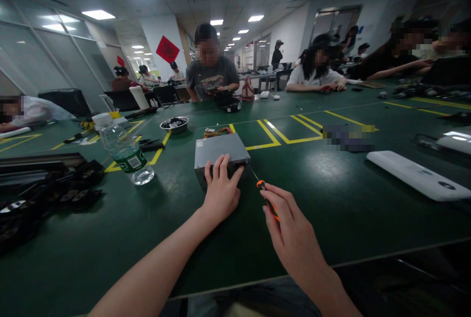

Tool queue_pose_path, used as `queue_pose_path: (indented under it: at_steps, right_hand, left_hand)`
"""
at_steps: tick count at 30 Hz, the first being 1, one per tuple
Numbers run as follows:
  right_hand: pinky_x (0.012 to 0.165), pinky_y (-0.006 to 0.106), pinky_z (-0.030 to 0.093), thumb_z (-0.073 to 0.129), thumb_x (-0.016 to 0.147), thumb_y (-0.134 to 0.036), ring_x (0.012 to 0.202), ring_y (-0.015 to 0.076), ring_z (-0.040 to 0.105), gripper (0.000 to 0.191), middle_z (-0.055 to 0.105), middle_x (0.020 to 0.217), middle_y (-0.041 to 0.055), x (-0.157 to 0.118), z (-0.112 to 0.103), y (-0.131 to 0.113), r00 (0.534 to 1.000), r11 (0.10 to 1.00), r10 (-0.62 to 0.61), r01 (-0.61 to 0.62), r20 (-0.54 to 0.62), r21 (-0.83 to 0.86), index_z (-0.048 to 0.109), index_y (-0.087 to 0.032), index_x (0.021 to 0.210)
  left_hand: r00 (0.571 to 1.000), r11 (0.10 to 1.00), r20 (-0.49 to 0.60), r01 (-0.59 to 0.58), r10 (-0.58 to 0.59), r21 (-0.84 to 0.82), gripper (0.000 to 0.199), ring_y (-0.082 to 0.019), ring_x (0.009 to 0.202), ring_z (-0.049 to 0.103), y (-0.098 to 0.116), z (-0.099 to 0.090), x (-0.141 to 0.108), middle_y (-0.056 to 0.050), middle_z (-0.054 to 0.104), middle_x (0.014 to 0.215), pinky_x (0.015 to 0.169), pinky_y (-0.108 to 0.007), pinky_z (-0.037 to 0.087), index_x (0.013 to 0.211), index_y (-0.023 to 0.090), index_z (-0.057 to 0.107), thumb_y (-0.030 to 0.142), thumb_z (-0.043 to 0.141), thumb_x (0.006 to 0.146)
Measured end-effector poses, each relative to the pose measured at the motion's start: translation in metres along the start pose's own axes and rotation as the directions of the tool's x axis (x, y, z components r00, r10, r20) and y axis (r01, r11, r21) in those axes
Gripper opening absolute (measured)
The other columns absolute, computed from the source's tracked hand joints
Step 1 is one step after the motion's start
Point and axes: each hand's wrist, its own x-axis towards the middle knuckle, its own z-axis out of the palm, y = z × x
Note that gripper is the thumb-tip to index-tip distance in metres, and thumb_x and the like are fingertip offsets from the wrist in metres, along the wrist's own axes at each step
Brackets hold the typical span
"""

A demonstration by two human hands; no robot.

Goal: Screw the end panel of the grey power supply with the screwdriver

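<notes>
A grey metal box (219,149) with coloured wires (220,132) at its back stands on the green table. My left hand (222,190) lies against its front and top edge with the fingers spread. In my right hand (289,219) is a screwdriver (261,185) with an orange and black handle, the fingers closed round it. Its thin shaft points up and left, and the tip is at the box's right front corner. Whether the tip touches a screw is too small to tell.
A water bottle (127,154) stands left of the box, with a metal bowl (174,125) behind it. Black parts (55,179) lie at the far left. To the right is a white device (417,174). A person (212,74) stands across the table (324,228).
</notes>
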Motion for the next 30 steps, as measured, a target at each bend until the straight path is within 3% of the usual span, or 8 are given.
queue_pose_path:
  at_steps: [7, 14, 21, 26, 30]
  right_hand:
    - [0.074, 0.031, 0.056, 0.042, 0.092, -0.025, 0.093, 0.0186, 0.064, 0.019, 0.063, 0.103, 0.0095, -0.0008, -0.0026, 0.007, 0.998, 0.998, 0.048, -0.051, -0.05, -0.048, 0.051, -0.019, 0.107]
    - [0.084, 0.038, 0.053, 0.037, 0.091, -0.017, 0.104, 0.021, 0.059, 0.025, 0.058, 0.113, 0.0139, -0.0031, 0.0013, 0.0002, 0.999, 0.998, -0.037, 0.036, -0.023, -0.056, 0.048, -0.016, 0.113]
    - [0.06, 0.028, 0.056, 0.039, 0.093, -0.03, 0.075, 0.0184, 0.067, 0.022, 0.066, 0.091, 0.0084, -0.0033, -0.001, 0.0075, 0.996, 0.993, 0.072, -0.077, -0.049, -0.088, 0.049, -0.016, 0.107]
    - [0.071, 0.031, 0.056, 0.035, 0.093, -0.03, 0.095, 0.021, 0.064, 0.026, 0.061, 0.106, 0.0142, -0.0023, -0.0005, 0.005, 0.997, 0.996, 0.061, -0.063, -0.039, -0.057, 0.048, -0.014, 0.11]
    - [0.057, 0.028, 0.054, 0.033, 0.094, -0.033, 0.072, 0.0188, 0.068, 0.026, 0.066, 0.089, 0.008, -0.0013, -0.0018, 0.0072, 0.986, 0.985, 0.164, -0.166, -0.03, -0.051, 0.048, -0.017, 0.107]
  left_hand:
    - [1.0, 1.0, -0.022, 0.011, -0.011, -0.001, 0.051, -0.033, 0.133, 0.025, 0.0005, 0.0028, 0.0004, -0.017, 0.032, 0.14, 0.106, -0.057, 0.013, 0.122, 0.025, 0.054, 0.014, 0.056, 0.071]
    - [1.0, 1.0, -0.017, -0.011, 0.011, -0.01, 0.051, -0.034, 0.134, 0.023, -0.0007, 0.0021, -0.0004, -0.019, 0.03, 0.14, 0.106, -0.057, 0.012, 0.123, 0.024, 0.052, 0.015, 0.055, 0.073]
    - [0.999, 1.0, -0.028, -0.018, 0.017, -0.024, 0.049, -0.036, 0.133, 0.023, 0.0, 0.0033, 0.0006, -0.016, 0.028, 0.141, 0.104, -0.06, 0.014, 0.121, 0.031, 0.053, 0.016, 0.056, 0.075]
    - [0.999, 0.999, -0.015, -0.032, 0.032, 0.025, 0.057, -0.037, 0.134, 0.021, 0.0019, 0.0038, 0.001, -0.015, 0.027, 0.142, 0.103, -0.062, 0.014, 0.126, 0.034, 0.048, 0.015, 0.058, 0.074]
    - [0.999, 0.996, 0.009, -0.042, 0.042, 0.079, 0.059, -0.037, 0.134, 0.02, 0.0039, 0.003, 0.001, -0.015, 0.027, 0.143, 0.103, -0.062, 0.014, 0.13, 0.034, 0.043, 0.017, 0.058, 0.075]
